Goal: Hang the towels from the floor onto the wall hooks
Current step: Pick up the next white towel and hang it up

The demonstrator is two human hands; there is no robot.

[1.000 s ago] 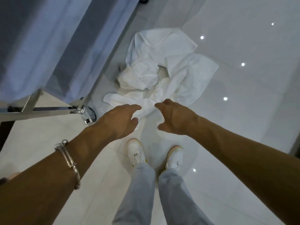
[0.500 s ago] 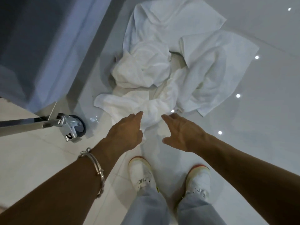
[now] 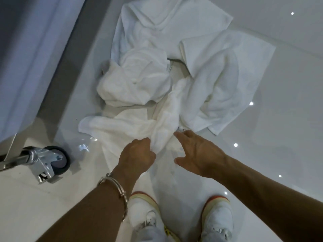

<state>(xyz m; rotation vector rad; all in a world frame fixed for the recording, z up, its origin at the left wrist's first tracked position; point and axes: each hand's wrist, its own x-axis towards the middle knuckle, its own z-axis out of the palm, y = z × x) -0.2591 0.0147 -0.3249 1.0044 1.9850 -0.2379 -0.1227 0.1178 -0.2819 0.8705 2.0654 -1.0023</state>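
A heap of white towels [image 3: 174,70] lies crumpled on the glossy white floor ahead of my feet. The nearest towel [image 3: 132,126] stretches from the left toward the middle of the heap. My left hand [image 3: 138,154], with a metal bangle on the wrist, has its fingers curled into the near fold of this towel. My right hand [image 3: 197,151] hovers just right of it with fingers spread and straight, the fingertips at the towel's edge. No wall hooks are in view.
A metal caster wheel [image 3: 56,159] on a steel leg stands on the floor at the left, under a pale blue hanging cloth [image 3: 26,49]. My white shoes [image 3: 145,212] stand at the bottom. Ceiling lights reflect on the floor to the right.
Both hands have dropped down to the towels. The left hand went from open above the pile to gripping the near towel's fold; the right hand reached its edge. The view moved closer.
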